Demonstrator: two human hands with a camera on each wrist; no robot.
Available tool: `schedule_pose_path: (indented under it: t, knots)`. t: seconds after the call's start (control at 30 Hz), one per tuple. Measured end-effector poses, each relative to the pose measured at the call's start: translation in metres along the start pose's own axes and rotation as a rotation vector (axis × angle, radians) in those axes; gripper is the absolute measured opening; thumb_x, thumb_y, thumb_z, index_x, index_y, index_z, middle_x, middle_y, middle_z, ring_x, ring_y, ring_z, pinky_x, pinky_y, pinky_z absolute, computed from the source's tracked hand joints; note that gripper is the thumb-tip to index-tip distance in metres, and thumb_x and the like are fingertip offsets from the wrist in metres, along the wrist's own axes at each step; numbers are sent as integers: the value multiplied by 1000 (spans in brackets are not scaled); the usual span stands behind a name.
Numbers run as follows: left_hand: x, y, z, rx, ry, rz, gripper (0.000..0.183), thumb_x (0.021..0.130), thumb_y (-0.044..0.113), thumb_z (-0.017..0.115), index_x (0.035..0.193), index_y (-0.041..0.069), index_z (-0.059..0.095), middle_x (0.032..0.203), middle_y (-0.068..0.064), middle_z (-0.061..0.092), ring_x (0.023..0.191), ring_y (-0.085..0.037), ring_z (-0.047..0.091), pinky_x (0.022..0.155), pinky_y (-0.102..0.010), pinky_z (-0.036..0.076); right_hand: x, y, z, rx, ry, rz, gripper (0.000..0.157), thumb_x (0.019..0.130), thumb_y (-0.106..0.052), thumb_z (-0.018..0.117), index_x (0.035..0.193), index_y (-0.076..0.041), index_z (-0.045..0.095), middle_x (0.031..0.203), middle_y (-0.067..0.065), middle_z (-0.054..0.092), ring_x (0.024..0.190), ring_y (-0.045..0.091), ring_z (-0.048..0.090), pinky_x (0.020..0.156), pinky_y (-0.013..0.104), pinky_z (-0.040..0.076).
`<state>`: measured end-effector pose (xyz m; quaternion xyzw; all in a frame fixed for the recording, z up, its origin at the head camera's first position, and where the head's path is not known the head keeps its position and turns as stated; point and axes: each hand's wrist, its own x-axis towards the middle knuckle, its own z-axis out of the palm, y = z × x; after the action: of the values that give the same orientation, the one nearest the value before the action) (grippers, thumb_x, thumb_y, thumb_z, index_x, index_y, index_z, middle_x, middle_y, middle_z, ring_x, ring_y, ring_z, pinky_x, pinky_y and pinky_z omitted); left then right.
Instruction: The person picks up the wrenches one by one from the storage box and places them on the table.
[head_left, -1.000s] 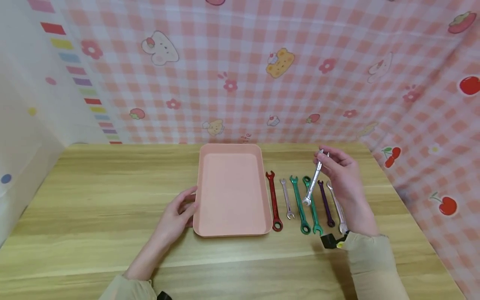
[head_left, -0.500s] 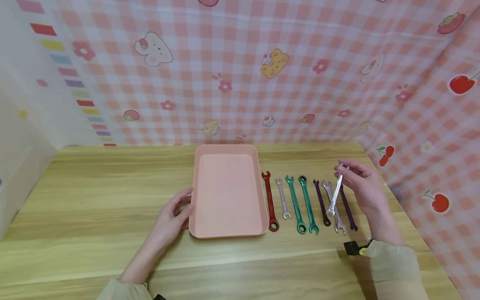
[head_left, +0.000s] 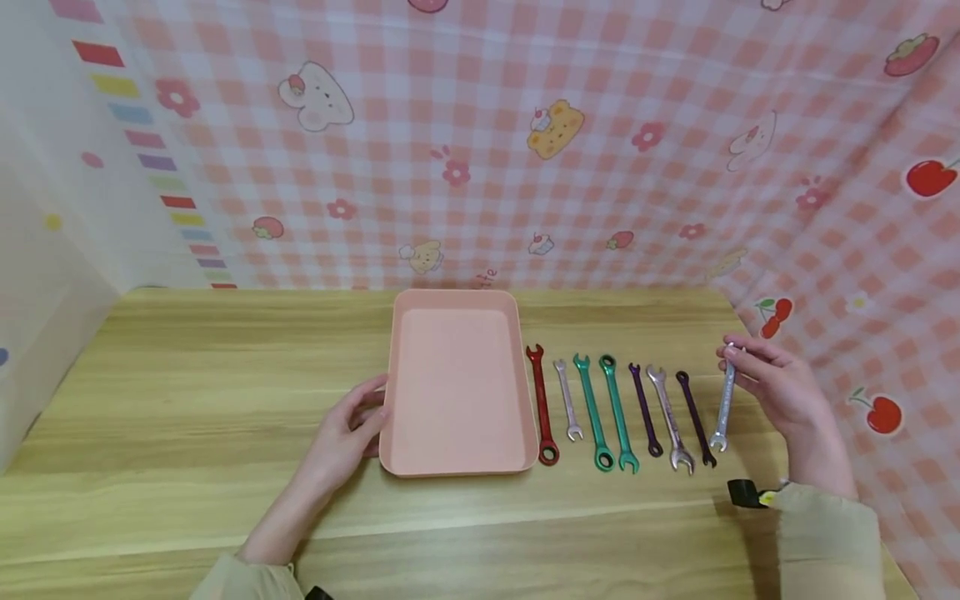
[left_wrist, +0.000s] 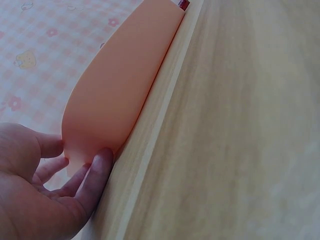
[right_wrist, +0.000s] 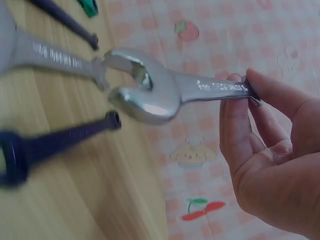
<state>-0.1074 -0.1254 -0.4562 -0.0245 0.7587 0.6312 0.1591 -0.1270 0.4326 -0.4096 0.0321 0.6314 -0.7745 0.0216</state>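
In the head view my right hand (head_left: 787,392) is at the right, pinching a silver open-end wrench (head_left: 724,408) by its far end. Its shiny jaw end (right_wrist: 150,92) points away from the fingers in the right wrist view. To its left, a dark purple wrench (head_left: 697,421) ends the row on the table. My left hand (head_left: 345,429) touches the left outer wall of a pink tray (head_left: 462,463) with bent, relaxed fingers. The left wrist view shows those fingertips and thumb against the tray wall (left_wrist: 115,85).
On the wood table (head_left: 210,417), right of the tray, lie a red wrench (head_left: 543,408), a small silver wrench (head_left: 568,402), two green wrenches, another purple wrench (head_left: 646,410) and a larger silver wrench (head_left: 671,421). Pink checked cloth (head_left: 450,125) hangs behind.
My right hand has carried the silver wrench rightward and nearer, from above the green wrenches to beyond the row's right end. The left hand has stayed at the tray.
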Motion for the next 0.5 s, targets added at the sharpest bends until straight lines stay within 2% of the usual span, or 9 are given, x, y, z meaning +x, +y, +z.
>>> schedule_pose_path:
  t: [0.23, 0.5]
  knots:
    - [1, -1, 0, 6, -2, 1, 54, 110, 8, 50, 162, 11, 39, 156, -26, 50, 122, -26, 63, 78, -23, 60, -2, 3, -18, -46, -13, 53, 37, 104, 7, 53, 103, -15, 83, 95, -5, 82, 88, 7, 78, 78, 20, 63]
    - [0, -1, 0, -2, 0, -3, 54, 109, 7, 50, 162, 11, 39, 155, -26, 49, 120, -24, 64, 78, -22, 60, 0, 11, -25, -161, -56, 96, 41, 105, 6, 53, 103, -20, 83, 96, -10, 83, 87, 3, 77, 76, 17, 61]
